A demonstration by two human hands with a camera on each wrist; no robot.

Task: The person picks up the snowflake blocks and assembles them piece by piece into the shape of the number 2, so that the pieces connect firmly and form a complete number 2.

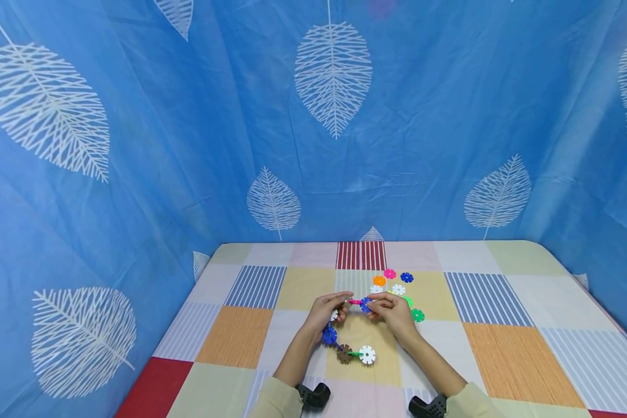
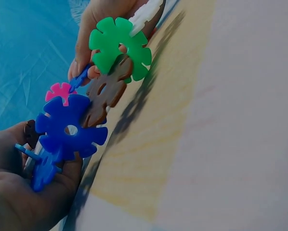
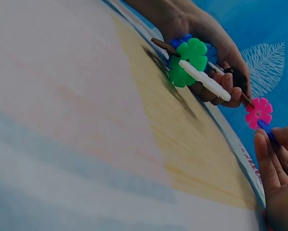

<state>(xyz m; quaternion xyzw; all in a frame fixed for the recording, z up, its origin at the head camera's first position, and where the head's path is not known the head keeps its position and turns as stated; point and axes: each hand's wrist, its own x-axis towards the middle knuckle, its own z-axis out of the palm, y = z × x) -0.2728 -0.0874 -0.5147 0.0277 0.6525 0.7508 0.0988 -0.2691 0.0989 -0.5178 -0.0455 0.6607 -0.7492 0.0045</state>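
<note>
My left hand grips the middle of a chain of slotted plastic snowflake discs. From it the chain hangs in a curve toward me, through a blue disc, a brown disc and a green disc to a white disc at the end. At its other end a pink disc sticks out past the left fingers. My right hand pinches a blue disc between thumb and fingers, its edge meeting the pink one. Left fingers partly cover the discs in that palm.
Just beyond my right hand lie several loose discs, among them a pink one, a blue one, an orange one and a green one. A patchwork cloth covers the table. Blue leaf-print curtains stand around it.
</note>
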